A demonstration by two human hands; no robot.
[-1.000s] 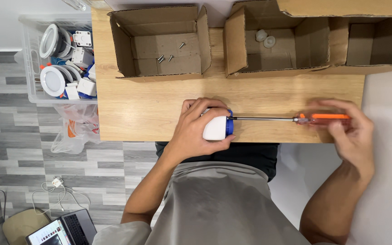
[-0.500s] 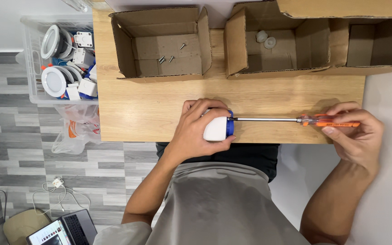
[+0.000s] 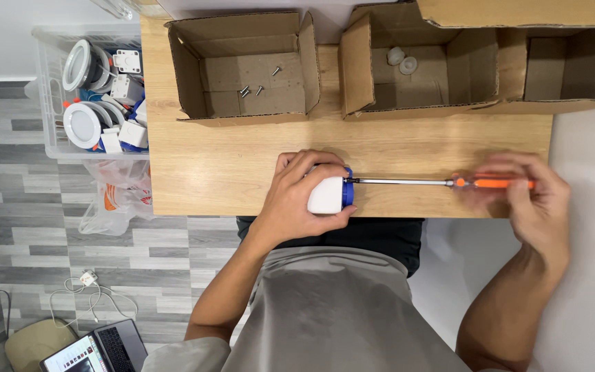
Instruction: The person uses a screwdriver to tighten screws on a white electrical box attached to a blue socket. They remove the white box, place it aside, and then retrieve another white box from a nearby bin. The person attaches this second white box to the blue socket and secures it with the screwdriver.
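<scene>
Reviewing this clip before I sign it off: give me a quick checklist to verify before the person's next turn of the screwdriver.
1. Left hand grips the white and blue part: ok.
2. Screwdriver shaft meets the part's blue end: ok.
3. Tip seated in a screw head: cannot tell, hidden.
4. Right hand on the orange handle: ok, though blurred.
5. Part resting on the wooden table: cannot tell, hand covers it.
6. Spare screws within the open cardboard box: ok.
</scene>
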